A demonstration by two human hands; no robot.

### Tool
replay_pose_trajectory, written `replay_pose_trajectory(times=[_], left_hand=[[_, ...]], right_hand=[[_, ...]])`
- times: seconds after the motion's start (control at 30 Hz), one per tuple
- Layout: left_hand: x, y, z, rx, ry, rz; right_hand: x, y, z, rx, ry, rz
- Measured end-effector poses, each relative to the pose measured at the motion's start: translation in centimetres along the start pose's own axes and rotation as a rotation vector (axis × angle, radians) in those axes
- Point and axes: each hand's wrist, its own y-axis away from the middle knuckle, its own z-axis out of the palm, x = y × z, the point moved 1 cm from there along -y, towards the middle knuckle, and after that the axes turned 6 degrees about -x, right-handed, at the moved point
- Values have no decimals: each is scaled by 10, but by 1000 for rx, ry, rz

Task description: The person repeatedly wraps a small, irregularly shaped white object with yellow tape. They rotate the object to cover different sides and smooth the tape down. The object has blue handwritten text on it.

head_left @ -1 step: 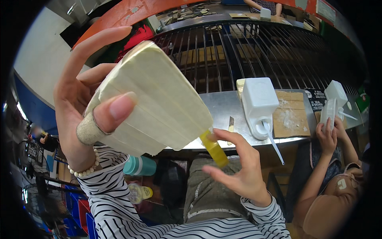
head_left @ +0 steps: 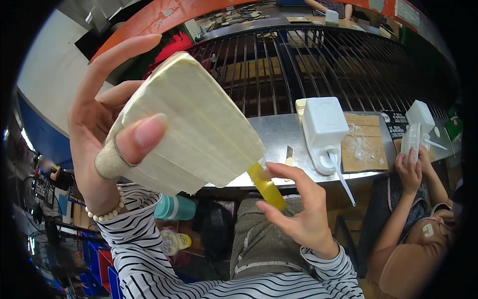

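Observation:
A flat, cream-coloured, tapered block point(head_left: 191, 127), its face marked by long strips like masking tape, is raised up close in my left hand point(head_left: 112, 119). The left thumb, with a beige wrap point(head_left: 113, 159) round it, lies across the face while the fingers go behind the far edge. From the block's lower right corner hangs a strip of yellow translucent tape point(head_left: 269, 188). At its upper end the index fingertip of my right hand point(head_left: 303, 214) touches it; the right thumb stays apart below, beside the strip's lower end.
On the metal bench stand a white dispenser bottle point(head_left: 324, 124) with a brush handle, a cardboard sheet point(head_left: 366, 144) and a small blade point(head_left: 289, 157). A co-worker's hands point(head_left: 411, 169) hold a white piece at right. Behind is a metal bar rack point(head_left: 269, 74); below, a teal cup point(head_left: 177, 207).
The block has shifted very slightly left. The yellow strip has turned a little to show more of its face, and my right thumb has moved slightly up towards it.

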Motion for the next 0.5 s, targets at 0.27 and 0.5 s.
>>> replay_pose_trajectory(times=[0.27,0.5], left_hand=[[-8,-8,-15,130,39,16],[-14,-6,-17,103,144,-33]], right_hand=[[-21,7,-21,87,72,-94],[-39,26,-29,217,-146,-7]])
